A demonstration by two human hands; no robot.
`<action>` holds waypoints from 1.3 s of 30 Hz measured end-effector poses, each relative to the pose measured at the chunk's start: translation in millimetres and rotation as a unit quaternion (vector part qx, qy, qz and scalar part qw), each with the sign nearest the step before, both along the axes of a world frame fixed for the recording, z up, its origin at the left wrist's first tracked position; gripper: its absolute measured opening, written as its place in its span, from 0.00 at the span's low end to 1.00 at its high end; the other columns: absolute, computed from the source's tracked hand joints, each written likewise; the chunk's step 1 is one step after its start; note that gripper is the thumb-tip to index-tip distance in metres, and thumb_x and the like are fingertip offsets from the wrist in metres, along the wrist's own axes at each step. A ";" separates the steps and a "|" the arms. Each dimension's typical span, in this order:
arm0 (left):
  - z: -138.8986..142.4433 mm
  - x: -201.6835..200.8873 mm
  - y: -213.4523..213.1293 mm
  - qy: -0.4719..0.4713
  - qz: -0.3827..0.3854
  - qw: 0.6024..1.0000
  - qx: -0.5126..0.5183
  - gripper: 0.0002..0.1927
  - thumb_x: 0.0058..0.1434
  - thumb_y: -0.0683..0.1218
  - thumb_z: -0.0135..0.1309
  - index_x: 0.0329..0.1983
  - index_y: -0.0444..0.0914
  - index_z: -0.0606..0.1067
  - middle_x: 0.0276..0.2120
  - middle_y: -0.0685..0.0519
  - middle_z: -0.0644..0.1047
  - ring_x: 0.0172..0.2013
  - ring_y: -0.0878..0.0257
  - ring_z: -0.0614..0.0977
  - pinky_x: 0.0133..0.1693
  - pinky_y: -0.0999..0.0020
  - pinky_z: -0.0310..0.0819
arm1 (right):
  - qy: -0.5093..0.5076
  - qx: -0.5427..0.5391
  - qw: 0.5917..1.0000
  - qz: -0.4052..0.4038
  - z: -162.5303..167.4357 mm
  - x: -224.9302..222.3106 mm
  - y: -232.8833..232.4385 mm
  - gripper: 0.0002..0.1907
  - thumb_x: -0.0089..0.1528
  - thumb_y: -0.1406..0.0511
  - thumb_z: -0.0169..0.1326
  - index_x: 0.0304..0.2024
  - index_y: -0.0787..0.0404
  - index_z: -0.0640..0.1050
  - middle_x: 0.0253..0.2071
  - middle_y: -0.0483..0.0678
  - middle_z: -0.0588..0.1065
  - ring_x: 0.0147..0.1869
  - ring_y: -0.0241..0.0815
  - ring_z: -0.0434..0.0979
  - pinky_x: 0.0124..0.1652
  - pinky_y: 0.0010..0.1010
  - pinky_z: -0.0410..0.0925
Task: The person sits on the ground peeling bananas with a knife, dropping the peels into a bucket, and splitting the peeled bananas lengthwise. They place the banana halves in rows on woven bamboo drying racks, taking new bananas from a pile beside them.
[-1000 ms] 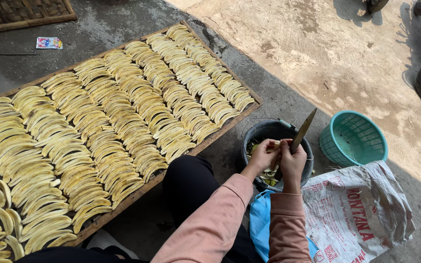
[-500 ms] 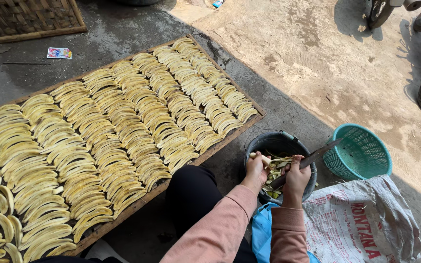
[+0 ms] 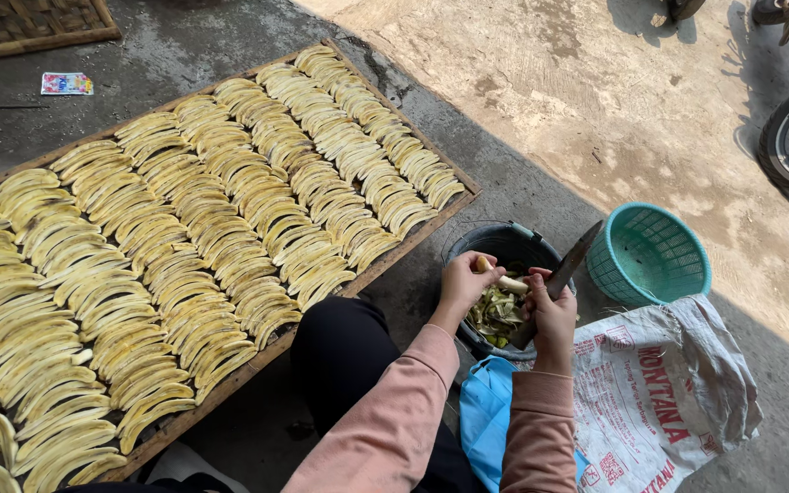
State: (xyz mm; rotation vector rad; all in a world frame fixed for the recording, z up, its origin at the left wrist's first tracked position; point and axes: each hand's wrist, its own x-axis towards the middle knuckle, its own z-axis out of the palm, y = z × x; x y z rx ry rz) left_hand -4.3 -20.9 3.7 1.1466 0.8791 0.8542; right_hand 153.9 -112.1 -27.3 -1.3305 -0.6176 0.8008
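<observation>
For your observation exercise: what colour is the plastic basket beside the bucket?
Teal, seen in the head view: the basket right of the dark bucket.

A pale peeled banana (image 3: 502,281) lies level beside an upward-tilted knife (image 3: 566,270).

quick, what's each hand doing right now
Left hand: closed on a peeled banana.
Right hand: closed on a knife.

1. Left hand (image 3: 461,283): grips a pale banana (image 3: 504,282) over a dark bucket (image 3: 495,242) of peels.
2. Right hand (image 3: 550,315): holds a knife (image 3: 573,260), blade angled upward.
3. Wooden tray (image 3: 413,239): rows of sliced bananas.
4. Teal basket (image 3: 647,256): beside a printed sack (image 3: 668,402).
</observation>
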 end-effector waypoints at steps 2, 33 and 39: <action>-5.2 0.0 6.6 -0.106 0.083 0.987 -0.088 0.14 0.65 0.44 0.61 0.51 0.34 0.76 0.39 0.50 0.81 0.35 0.65 0.82 0.36 0.69 0.80 | -0.001 0.016 1.000 0.023 3.9 -11.3 2.2 0.18 0.68 0.64 0.57 0.55 0.69 0.74 0.39 0.46 0.78 0.26 0.28 0.68 0.23 0.22 0.63; -25.0 -20.5 44.9 -0.522 0.164 0.813 -0.201 0.16 0.74 0.58 0.40 0.42 0.42 0.66 0.31 0.57 0.67 0.29 0.67 0.71 0.48 0.62 0.80 | -0.447 -0.017 0.872 0.198 68.0 -121.3 1.0 0.25 0.72 0.60 0.44 0.73 0.51 0.66 0.51 0.54 0.77 0.52 0.50 0.79 0.53 0.34 0.70; -26.1 -17.6 41.0 -0.505 0.090 0.820 -0.252 0.14 0.76 0.53 0.35 0.39 0.42 0.67 0.29 0.55 0.71 0.42 0.55 0.82 0.58 0.57 0.73 | -0.436 -0.100 0.876 0.179 63.6 -117.0 14.9 0.25 0.72 0.61 0.43 0.73 0.48 0.66 0.44 0.55 0.76 0.46 0.50 0.79 0.49 0.34 0.71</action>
